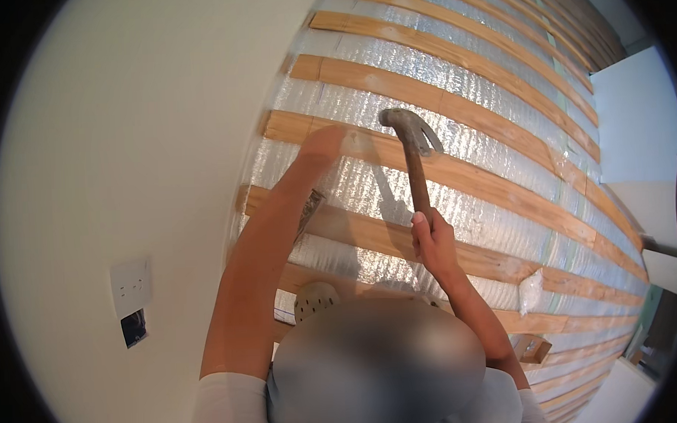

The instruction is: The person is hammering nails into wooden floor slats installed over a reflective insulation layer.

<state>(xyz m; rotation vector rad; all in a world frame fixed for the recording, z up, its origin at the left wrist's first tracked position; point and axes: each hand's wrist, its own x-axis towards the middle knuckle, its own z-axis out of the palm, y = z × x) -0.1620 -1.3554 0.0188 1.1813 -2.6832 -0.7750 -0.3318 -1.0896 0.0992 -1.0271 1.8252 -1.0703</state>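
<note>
The hammer (413, 145) has a grey head and a brown handle. The wooden strips (456, 174) are light orange-brown. The foil (365, 106) between them is shiny silver with tiny bumps. The wall (127, 144) is cream.

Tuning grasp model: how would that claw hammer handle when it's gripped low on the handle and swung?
Probably head-heavy: the hammer has a chunky metal head on a slim wooden handle, and the right hand grips near the bottom end. It looks rigid, not floppy. The smooth handle might slip without a firm fist. The left hand presses a wooden slat beside the head.
</note>
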